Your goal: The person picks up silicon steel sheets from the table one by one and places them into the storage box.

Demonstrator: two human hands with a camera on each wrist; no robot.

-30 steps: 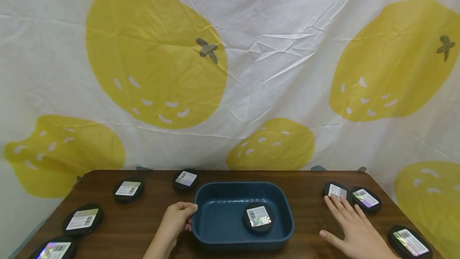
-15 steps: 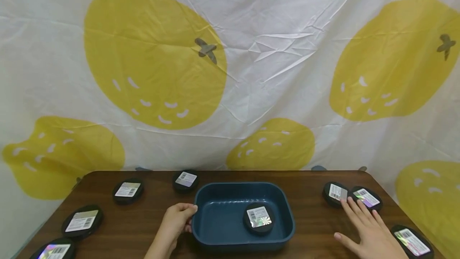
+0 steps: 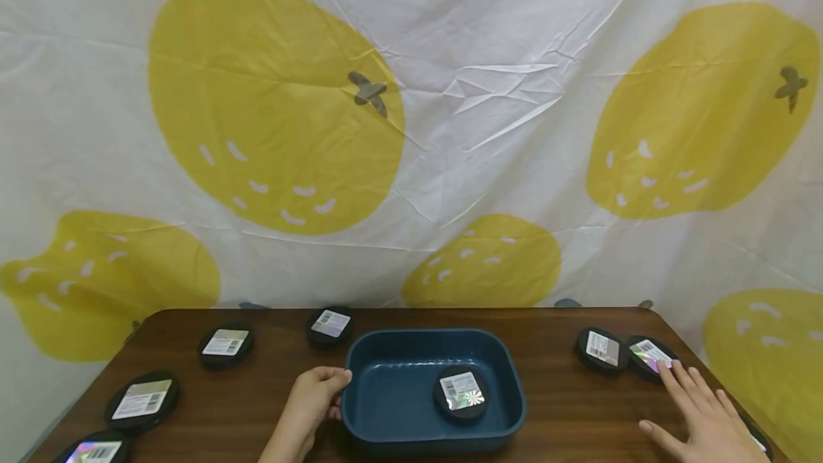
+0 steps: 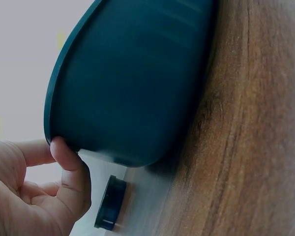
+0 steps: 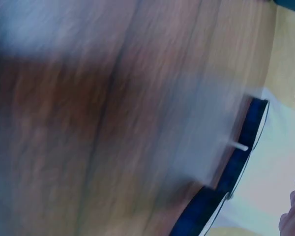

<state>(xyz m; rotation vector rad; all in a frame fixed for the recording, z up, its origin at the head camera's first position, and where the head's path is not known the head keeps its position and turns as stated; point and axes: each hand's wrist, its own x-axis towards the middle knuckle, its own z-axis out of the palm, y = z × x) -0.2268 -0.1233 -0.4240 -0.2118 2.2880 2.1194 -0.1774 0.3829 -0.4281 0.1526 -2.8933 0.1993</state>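
My left hand [image 3: 311,399] pinches the left rim of a dark blue rectangular dish [image 3: 392,391], thumb and finger at its edge; the left wrist view shows the same grip on the dish [image 4: 118,88]. Inside the dish, right of its middle, lies a flat black round case [image 3: 461,393] with a barcode label. At the right, my right hand [image 3: 701,413] is spread, holding nothing, its fingertips overlapping the near edge of a labelled black case [image 3: 648,354]. Another case [image 3: 601,349] sits just left of that one. A third [image 3: 757,436] is mostly hidden by the hand.
More black labelled cases stand on the brown wooden table [image 3: 553,384]: one [image 3: 329,326] behind my left hand, one [image 3: 226,344] at the back left, others [image 3: 142,401] down the left side. A lemon-patterned cloth [image 3: 424,163] hangs behind the table.
My right hand has moved right, from over the left case of the back-right pair to the right one, and now covers most of the front-right case. The left hand and dish stay put.
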